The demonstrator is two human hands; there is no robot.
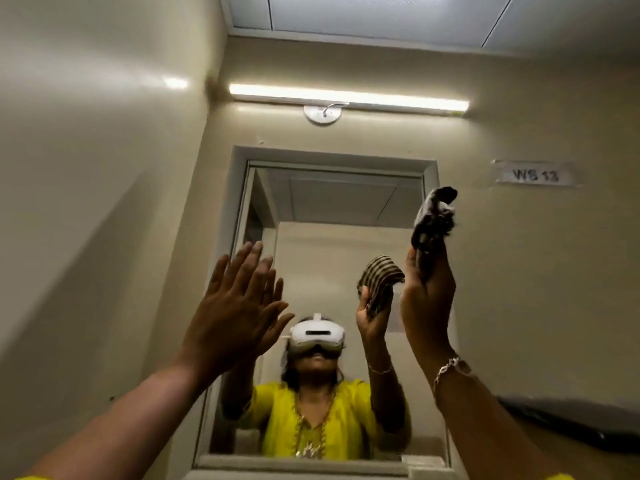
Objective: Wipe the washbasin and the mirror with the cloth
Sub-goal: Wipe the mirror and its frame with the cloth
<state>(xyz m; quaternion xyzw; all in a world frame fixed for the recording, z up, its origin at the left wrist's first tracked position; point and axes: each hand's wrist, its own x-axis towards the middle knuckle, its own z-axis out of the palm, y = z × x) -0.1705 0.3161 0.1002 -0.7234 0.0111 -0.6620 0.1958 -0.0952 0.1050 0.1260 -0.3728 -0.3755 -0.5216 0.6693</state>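
— Mirror [332,209] first: we log it set in a pale frame [341,154] on the beige wall [519,271], low in the middle of the view, seen from below. Agreed?

— Agreed. In its glass we see the person reflected: white headset [317,336], yellow top [311,420], both arms raised. What's next in size?

— Tube light [348,98], lit, running across the wall above the mirror's top edge. Then hands.

— Left hand [230,306]: we mark it raised flat in front of the mirror's left edge, back toward the camera, fingers [254,261] straight and only slightly apart, holding nothing. Touching the glass?

— We cannot tell; the hand overlaps its own reflection there, so it is at least very near. Right hand [427,299]?

— Raised by the mirror's right edge, fingers and thumb curled round the lower part of the cloth [434,220].

— We note the cloth as dark with pale patches, bunched, standing up out of the grip, in front of the frame's right side near the top right corner. Its reflection shows stripes. Touching the glass?

— Not clear to us. It reads as just beside the right edge.

— Small stuff: label [535,174] reading "WS 13" on the wall, right of the mirror's top corner. Thin bracelet [450,368] on the right wrist.
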